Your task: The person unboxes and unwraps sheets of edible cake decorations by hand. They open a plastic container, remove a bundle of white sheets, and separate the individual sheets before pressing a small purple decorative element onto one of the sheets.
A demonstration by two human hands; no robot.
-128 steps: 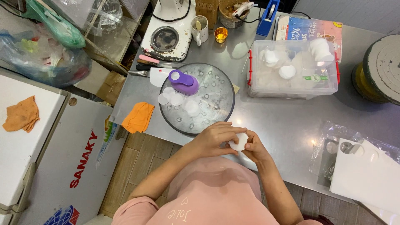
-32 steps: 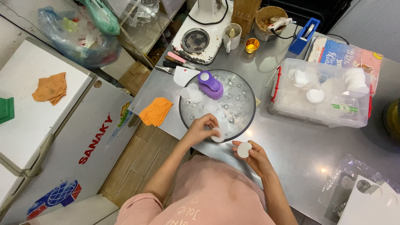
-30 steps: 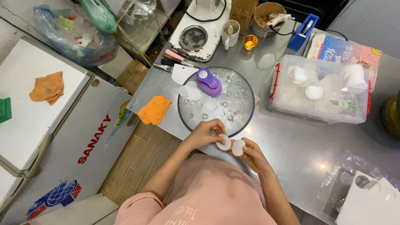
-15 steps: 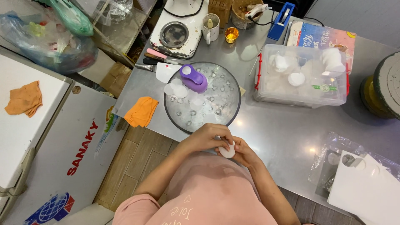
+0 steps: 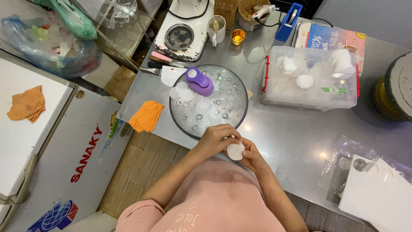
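Both hands meet at the near edge of the steel table [image 5: 296, 137], and between them sits a small white disc [image 5: 235, 151]: the left hand [image 5: 214, 139] curls over it from about ten o'clock, fingers closed on its rim, while the right hand [image 5: 253, 157] pinches it from about four o'clock. Just beyond the hands, at twelve o'clock, lies a round glass plate [image 5: 240, 92] with more white discs on its far left part and a purple punch-like tool [image 5: 199, 81] resting there. At one to two o'clock stands a clear lidded box [image 5: 311, 79] with red clasps, white rounds inside. An orange cloth [image 5: 146, 116] hangs at the table edge at nine o'clock. The disc looks thin and soft (its material cannot be told from here), so a hard squeeze could likely crease it, and held right over the table edge it could drop to the floor if either pinch slackens.
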